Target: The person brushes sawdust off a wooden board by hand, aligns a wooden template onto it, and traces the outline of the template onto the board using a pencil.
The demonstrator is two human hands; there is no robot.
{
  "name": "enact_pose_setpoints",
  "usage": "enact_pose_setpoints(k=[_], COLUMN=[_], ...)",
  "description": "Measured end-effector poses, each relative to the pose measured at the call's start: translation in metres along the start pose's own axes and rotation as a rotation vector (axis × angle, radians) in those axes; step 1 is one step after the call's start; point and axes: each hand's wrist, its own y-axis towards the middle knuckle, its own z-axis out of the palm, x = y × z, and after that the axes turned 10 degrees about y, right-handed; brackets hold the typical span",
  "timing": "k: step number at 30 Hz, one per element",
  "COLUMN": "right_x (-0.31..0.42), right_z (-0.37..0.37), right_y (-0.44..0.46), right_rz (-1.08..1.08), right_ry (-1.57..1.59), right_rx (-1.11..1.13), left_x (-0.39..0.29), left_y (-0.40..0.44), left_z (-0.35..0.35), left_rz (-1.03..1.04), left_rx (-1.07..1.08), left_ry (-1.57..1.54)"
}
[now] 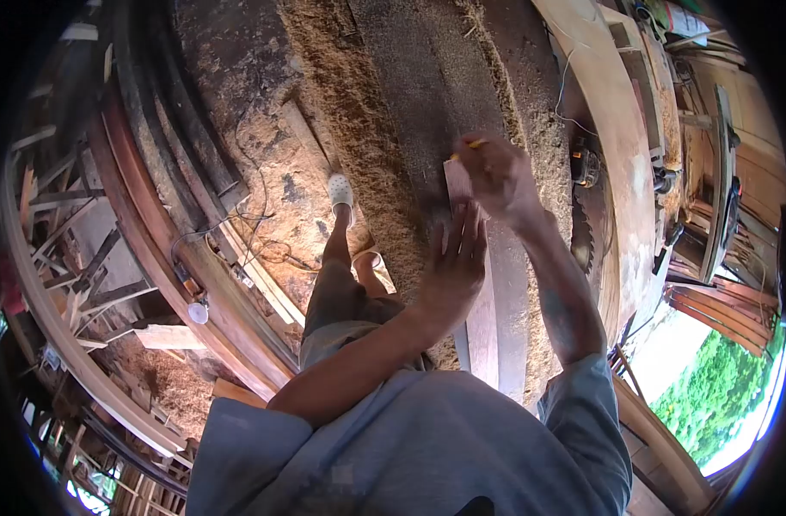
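A narrow pinkish wooden board (484,331) runs away from my body along a wide, dark grey plank surface (416,73). My left hand (449,271) lies on the board with its fingers stretched out flat and pointing away from me. Just beyond it, my right hand (498,179) is closed over the board's far end. Bits of a small yellow tool (475,144) show at its fingers; most of it is hidden, so its exact kind is unclear.
Sawdust (377,172) lines both sides of the plank surface. A yellow-and-black power tool (585,166) lies to the right, near a toothed saw blade (580,228) and a large curved timber (621,112). Long beams (156,224) and cords (264,193) lie at left.
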Motion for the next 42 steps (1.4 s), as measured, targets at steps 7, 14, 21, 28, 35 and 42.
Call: enact_pose_setpoints(k=[7,14,21,28,35,42], right_x=[0.002,0.009,-0.02,0.01,0.019,-0.013], right_z=[-0.014,-0.022,-0.021,-0.03,-0.029,-0.022], right_y=[-0.024,-0.015,-0.031,-0.087,-0.096,-0.026], right_rz=[0.404,0.616,0.263,0.438,0.422,0.295], right_ry=[0.056,0.149,0.141,0.058,0.023,-0.03], right_rx=[-0.12,-0.164,-0.177,-0.331,-0.336,-0.128], left_x=[0.004,0.005,0.003,0.002,0.002,0.003], left_y=[0.001,0.001,0.006,0.005,0.004,0.005], left_z=[-0.006,-0.01,-0.017,-0.021,-0.021,-0.023], left_rz=[0.021,0.061,0.062,0.09,0.111,0.095], left_rx=[0.028,0.101,0.288,0.295,0.26,0.21], left_ry=[-0.041,-0.012,-0.027,-0.006,0.032,-0.016])
